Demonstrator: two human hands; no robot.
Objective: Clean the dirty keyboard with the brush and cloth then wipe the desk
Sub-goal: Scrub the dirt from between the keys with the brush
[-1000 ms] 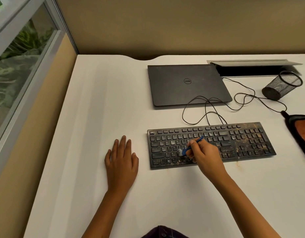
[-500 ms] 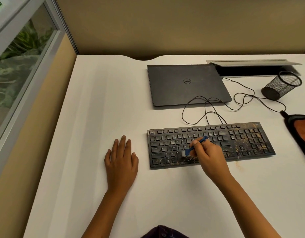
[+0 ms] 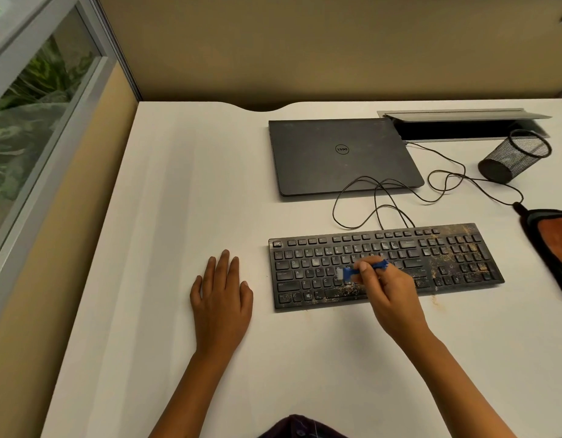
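Observation:
A black keyboard [image 3: 456, 257] lies on the white desk [image 3: 185, 191], with brown crumbs over its right keys and along its bottom row. My right hand [image 3: 388, 295] pinches a small blue brush [image 3: 352, 273] by the handle, its white bristles down on the middle letter keys. My left hand [image 3: 221, 298] rests flat on the desk just left of the keyboard, fingers straight. An orange cloth with a dark border [image 3: 554, 245] lies at the right edge, partly cut off by the frame.
A shut dark laptop [image 3: 339, 156] sits behind the keyboard. A thin black cable [image 3: 377, 197] loops between them. A mesh pen cup [image 3: 510, 156] lies tipped at the back right, near an open cable tray [image 3: 463, 121]. A few crumbs [image 3: 436, 301] dot the desk.
My right hand has shifted the brush a little to the right and up across the keys. The left hand has stayed still.

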